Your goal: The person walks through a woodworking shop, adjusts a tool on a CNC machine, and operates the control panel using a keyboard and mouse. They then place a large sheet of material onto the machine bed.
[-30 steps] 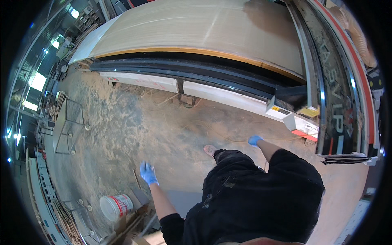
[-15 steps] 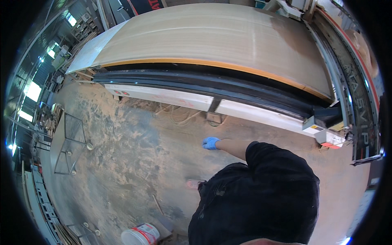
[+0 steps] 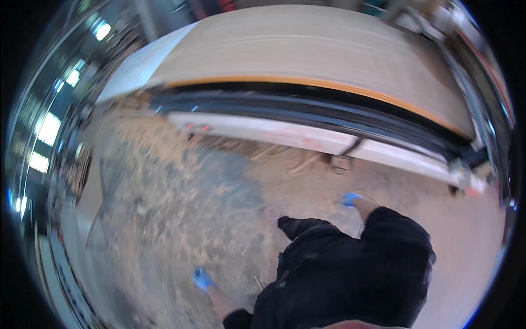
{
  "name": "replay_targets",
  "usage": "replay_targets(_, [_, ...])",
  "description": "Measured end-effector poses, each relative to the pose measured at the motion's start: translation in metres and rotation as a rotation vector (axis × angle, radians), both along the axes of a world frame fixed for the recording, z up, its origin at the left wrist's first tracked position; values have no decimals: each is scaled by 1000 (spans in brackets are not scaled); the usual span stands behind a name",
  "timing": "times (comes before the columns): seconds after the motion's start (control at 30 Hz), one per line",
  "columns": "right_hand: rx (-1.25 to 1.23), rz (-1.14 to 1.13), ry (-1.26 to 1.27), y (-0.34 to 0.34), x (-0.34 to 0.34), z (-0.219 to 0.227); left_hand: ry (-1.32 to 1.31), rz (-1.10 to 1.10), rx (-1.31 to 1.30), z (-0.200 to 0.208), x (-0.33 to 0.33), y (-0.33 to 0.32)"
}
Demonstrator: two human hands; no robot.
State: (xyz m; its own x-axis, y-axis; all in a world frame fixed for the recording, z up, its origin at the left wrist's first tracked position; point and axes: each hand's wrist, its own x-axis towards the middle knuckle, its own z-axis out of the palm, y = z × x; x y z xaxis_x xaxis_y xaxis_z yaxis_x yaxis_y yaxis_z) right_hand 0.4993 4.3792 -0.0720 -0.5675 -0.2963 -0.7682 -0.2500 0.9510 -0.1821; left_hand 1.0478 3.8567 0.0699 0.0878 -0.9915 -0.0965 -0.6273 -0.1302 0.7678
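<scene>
My left hand (image 3: 202, 278), in a blue glove, hangs over the dusty floor at the lower left. Motion blur smears its fingers, and no object shows in it. My right hand (image 3: 352, 199), also blue-gloved, is held out near the long machine table (image 3: 323, 133). Blur hides how its fingers are set, and nothing can be seen in its grip. On that table lies a large pale wood-coloured sheet (image 3: 307, 52) with an orange-brown front edge. Neither hand touches the table or the sheet.
Sawdust and scraps cover the concrete floor (image 3: 181, 197). A dark rail (image 3: 274, 112) runs along the table's front, above white panels. The machine's gantry (image 3: 485, 104) rises at the right. A pale board (image 3: 90, 203) stands at the left, and long stacked pieces (image 3: 63, 274) lie at the lower left.
The view has shifted, so the table sits further right and the white bucket is out of view. My left hand has come into view; my right hand appears further right.
</scene>
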Motion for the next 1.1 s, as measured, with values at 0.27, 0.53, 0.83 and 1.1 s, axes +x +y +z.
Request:
replay_targets(0.27, [-179,58,121,-305,-108,-43,1426,479,145,-71,-56,-118])
replay_targets(0.53, [-745,382,-74,-766,-24,112,186,734,665,-128,-24,-39])
replay_targets(0.83, [-472,470,-220,-931,-17,10,-39,341,606,-88,-7,-428])
replay_targets(1.1, [-315,-300,-228,-968,-95,-55,329,184,-57,-58,-79,-906])
